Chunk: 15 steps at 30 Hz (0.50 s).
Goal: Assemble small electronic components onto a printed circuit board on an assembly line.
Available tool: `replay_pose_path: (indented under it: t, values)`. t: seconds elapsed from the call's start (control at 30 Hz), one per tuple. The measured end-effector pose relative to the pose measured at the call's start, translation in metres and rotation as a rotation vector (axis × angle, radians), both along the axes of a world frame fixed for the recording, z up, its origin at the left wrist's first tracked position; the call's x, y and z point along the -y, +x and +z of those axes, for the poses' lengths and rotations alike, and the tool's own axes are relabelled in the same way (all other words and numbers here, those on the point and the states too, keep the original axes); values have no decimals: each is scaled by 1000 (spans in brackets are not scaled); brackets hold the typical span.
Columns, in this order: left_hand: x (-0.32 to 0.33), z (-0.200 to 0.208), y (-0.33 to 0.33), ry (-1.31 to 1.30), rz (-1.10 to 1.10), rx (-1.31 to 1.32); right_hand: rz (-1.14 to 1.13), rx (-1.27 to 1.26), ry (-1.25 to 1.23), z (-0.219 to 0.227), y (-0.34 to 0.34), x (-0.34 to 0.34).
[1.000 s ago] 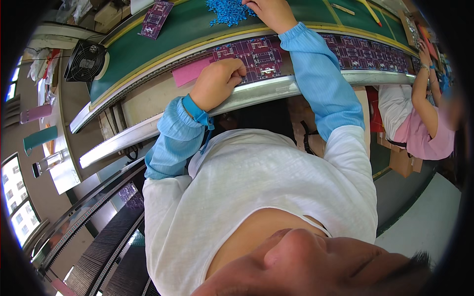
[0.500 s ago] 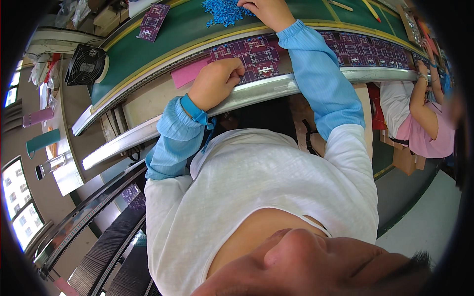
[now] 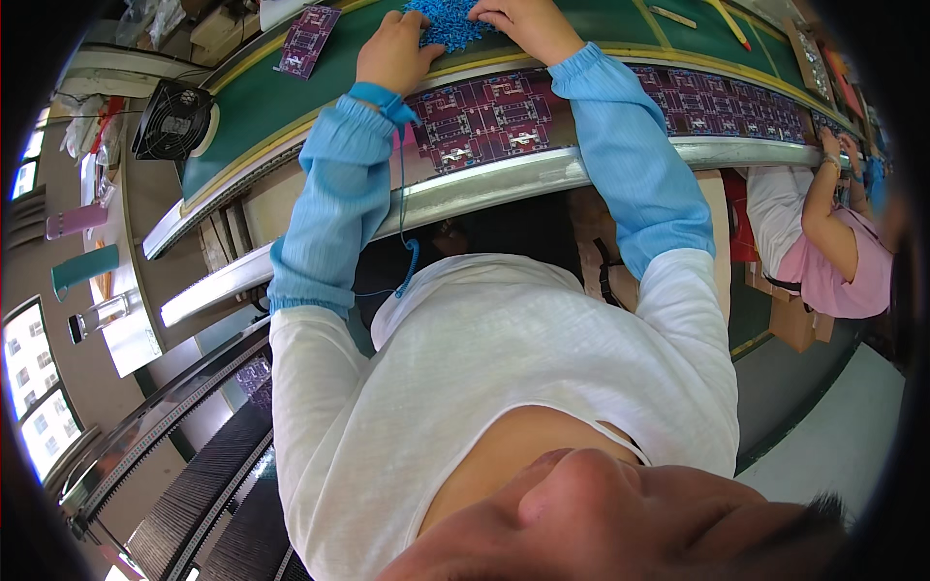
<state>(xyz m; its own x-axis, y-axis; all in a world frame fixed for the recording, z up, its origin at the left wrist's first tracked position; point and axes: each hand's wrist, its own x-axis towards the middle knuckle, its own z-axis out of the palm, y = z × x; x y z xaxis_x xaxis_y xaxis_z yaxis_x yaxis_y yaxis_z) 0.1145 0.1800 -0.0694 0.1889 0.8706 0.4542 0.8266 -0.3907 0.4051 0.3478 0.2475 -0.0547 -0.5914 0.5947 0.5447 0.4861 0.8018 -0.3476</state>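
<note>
A heap of small blue electronic components (image 3: pixel 451 27) lies on the green work surface at the far side. My left hand (image 3: pixel 395 50) is at the heap's left edge, its thumb and fingers apart, with nothing visible between them. At the heap's right edge is my right hand (image 3: pixel 528 23), its fingers bent and thumb drawn in; anything they pinch is too small to make out. Below both hands, a purple circuit board (image 3: pixel 484 118) with pale and blue parts sits on the rail track. A blue band with a coiled cord circles my left wrist.
Another purple board (image 3: pixel 308 43) lies on the green surface at left, near a black fan (image 3: pixel 174 121). More circuit boards (image 3: pixel 717 102) line the track rightward. A metal rail (image 3: pixel 523 174) runs along the near edge. A person in pink (image 3: pixel 843 252) works at far right.
My left hand has moved up and away from the circuit board's left end to the blue heap, its fingers opening. My right hand stays by the heap with little movement.
</note>
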Motion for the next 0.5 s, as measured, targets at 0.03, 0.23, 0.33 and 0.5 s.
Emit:
replay_pose_path:
  t: [0.03, 0.23, 0.33, 0.5]
  values:
    - [-7, -3, 2, 2, 12, -6, 37, 4, 6, -1, 1, 0]
    - [-18, -25, -1, 14, -52, 158, 24, 41, -32, 11, 7, 7]
    - [-14, -35, -16, 38, -54, 246, 140, 13, -159, 17, 3, 13]
    - [-14, -12, 1, -24, -64, 284, 233, -18, -448, 20, 32, 70]
